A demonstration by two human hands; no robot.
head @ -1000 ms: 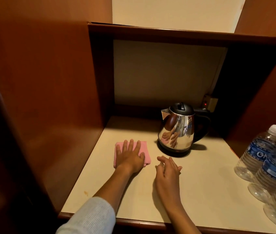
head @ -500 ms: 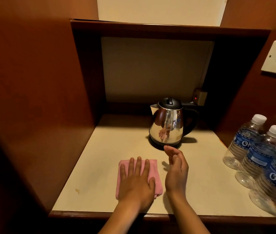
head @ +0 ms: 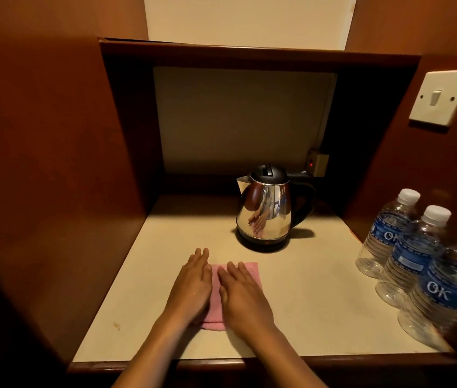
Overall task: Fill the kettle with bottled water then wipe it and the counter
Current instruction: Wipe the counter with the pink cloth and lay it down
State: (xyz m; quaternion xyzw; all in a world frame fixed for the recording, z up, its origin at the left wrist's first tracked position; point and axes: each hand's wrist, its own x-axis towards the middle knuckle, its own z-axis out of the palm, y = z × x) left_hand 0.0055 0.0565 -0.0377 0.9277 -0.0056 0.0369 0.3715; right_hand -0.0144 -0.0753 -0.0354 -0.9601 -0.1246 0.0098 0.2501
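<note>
Hands lie flat side by side on the pink cloth near the counter's front edge: left hand covers its left part with fingers straight, and right hand presses its right part, fingers straight too. Behind them stands the kettle on its base (lid apparently closed, though the light is dim), well apart from the cloth. Three capped bottles stand along the right edge.
</note>
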